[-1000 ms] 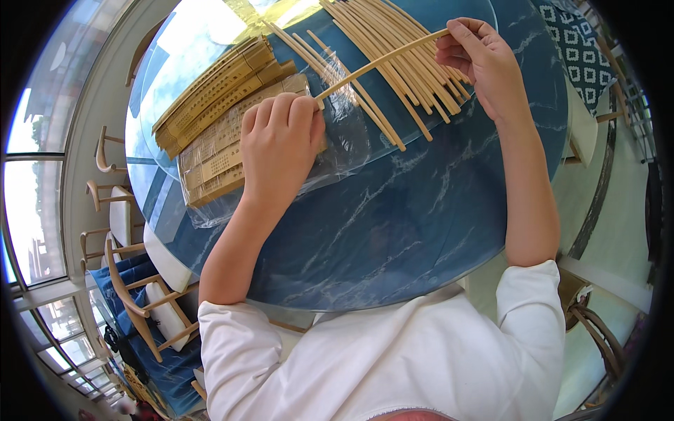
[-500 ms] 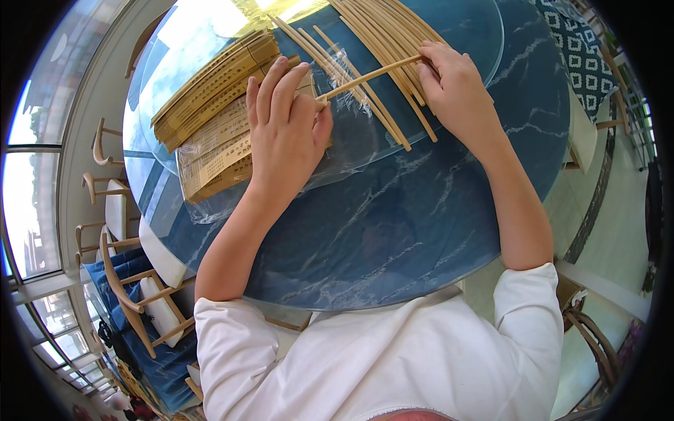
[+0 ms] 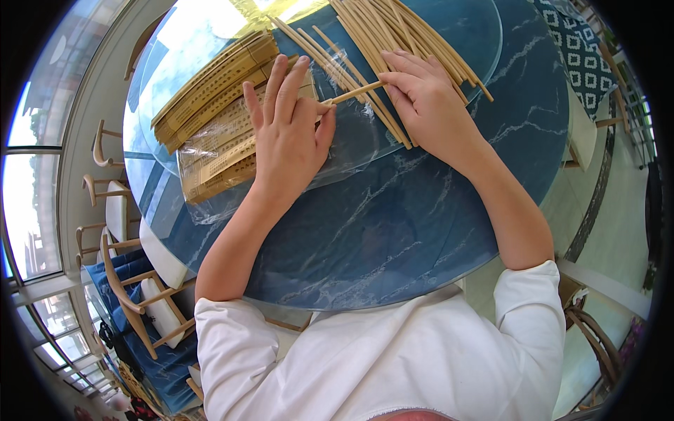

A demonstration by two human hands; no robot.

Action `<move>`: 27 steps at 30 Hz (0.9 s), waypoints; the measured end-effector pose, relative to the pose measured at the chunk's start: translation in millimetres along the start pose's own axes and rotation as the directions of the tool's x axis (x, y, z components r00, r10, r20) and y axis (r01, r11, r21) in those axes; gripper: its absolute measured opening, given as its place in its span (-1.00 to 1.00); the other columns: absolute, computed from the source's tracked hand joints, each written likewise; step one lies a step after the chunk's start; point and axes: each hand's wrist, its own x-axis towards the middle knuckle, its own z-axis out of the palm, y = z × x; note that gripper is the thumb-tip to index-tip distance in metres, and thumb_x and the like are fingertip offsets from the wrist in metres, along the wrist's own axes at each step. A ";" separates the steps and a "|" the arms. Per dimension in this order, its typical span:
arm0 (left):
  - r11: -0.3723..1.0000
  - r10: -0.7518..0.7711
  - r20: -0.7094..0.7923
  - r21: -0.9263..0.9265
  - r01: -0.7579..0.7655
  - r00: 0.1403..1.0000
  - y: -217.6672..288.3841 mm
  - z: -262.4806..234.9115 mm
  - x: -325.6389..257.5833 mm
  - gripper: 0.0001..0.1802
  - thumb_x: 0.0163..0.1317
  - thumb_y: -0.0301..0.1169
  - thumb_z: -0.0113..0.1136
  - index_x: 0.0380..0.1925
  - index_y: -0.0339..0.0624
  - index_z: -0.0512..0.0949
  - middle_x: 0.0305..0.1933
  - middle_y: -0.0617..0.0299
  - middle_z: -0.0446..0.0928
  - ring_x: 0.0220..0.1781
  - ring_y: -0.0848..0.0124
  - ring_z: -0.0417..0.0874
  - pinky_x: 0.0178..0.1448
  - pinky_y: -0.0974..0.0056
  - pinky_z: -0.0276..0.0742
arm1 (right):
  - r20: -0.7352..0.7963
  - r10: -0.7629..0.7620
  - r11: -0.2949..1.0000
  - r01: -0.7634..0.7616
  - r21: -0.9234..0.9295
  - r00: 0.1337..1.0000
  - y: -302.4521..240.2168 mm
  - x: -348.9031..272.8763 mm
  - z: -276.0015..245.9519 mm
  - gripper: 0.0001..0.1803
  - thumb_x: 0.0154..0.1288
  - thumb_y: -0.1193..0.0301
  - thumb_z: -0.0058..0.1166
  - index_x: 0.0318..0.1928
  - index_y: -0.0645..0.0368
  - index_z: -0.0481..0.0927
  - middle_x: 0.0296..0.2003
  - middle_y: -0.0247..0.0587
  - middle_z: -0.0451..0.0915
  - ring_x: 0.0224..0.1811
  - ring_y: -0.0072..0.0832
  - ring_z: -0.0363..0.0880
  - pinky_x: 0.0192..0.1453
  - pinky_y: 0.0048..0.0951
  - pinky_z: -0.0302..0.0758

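A pale wooden chopstick (image 3: 357,92) slants across the gap between my hands above the table. My left hand (image 3: 289,130) pinches its left end between thumb and forefinger, other fingers raised; a small pale bit shows at the pinch. My right hand (image 3: 433,112) is closed on the other end, and its palm hides the rest. Below my left hand lies a stack of printed tan paper sleeves (image 3: 217,151) in clear plastic wrap. Another bundle of tan sleeves (image 3: 210,88) rests beyond it. Loose chopsticks (image 3: 375,35) lie in a pile past my right hand.
A few separate chopsticks (image 3: 390,119) lie between the two piles, over crumpled clear film (image 3: 344,151). Everything sits on a round blue marbled table (image 3: 379,238) with a glass turntable (image 3: 495,42). Wooden chairs (image 3: 151,302) stand at the left.
My right hand has moved left and slightly down toward my left hand, so less of the chopstick shows between them. More of the chopstick pile is uncovered at the right.
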 end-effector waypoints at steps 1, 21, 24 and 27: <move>1.000 0.002 0.001 -0.003 -0.002 1.000 0.7 0.2 -0.2 -0.87 0.36 -0.41 0.44 -0.32 -0.11 0.64 0.60 0.15 0.38 0.75 0.05 0.18 0.75 -0.34 -0.12 | 0.017 -0.014 1.000 0.013 0.022 1.000 -1.9 -0.5 0.5 -0.74 0.51 0.45 0.14 0.06 0.31 0.76 0.30 0.03 0.66 0.45 -0.07 0.53 0.62 0.10 0.27; 1.000 0.002 0.044 -0.004 -0.002 0.999 8.0 -0.5 -3.4 -0.89 0.37 -0.40 0.44 -0.31 -0.09 0.66 0.63 0.12 0.34 0.74 0.10 0.20 0.75 -0.37 -0.16 | -0.010 -0.137 0.986 0.135 -0.098 0.991 -22.9 -0.5 2.5 -0.83 0.46 0.42 0.24 -0.08 0.25 0.75 0.25 -0.15 0.69 0.42 -0.21 0.55 0.62 0.08 0.30; 0.999 0.020 0.024 -0.044 -0.019 0.999 10.5 -0.4 -3.1 -0.88 0.36 -0.41 0.45 -0.32 -0.09 0.66 0.63 0.12 0.35 0.74 0.11 0.21 0.75 -0.35 -0.17 | -0.015 -0.160 0.983 0.158 -0.097 0.987 -31.4 -1.0 0.3 -0.82 0.45 0.43 0.25 -0.04 0.24 0.75 0.25 -0.15 0.68 0.43 -0.20 0.55 0.62 0.12 0.29; 0.997 0.038 0.009 -0.071 -0.037 0.999 12.9 0.1 -3.3 -0.88 0.35 -0.42 0.44 -0.33 -0.10 0.66 0.62 0.13 0.36 0.73 0.11 0.23 0.75 -0.34 -0.17 | -0.006 -0.178 0.983 0.178 -0.049 0.984 -35.9 -1.9 -0.2 -0.81 0.44 0.45 0.25 -0.01 0.22 0.74 0.26 -0.15 0.68 0.44 -0.20 0.54 0.62 0.14 0.27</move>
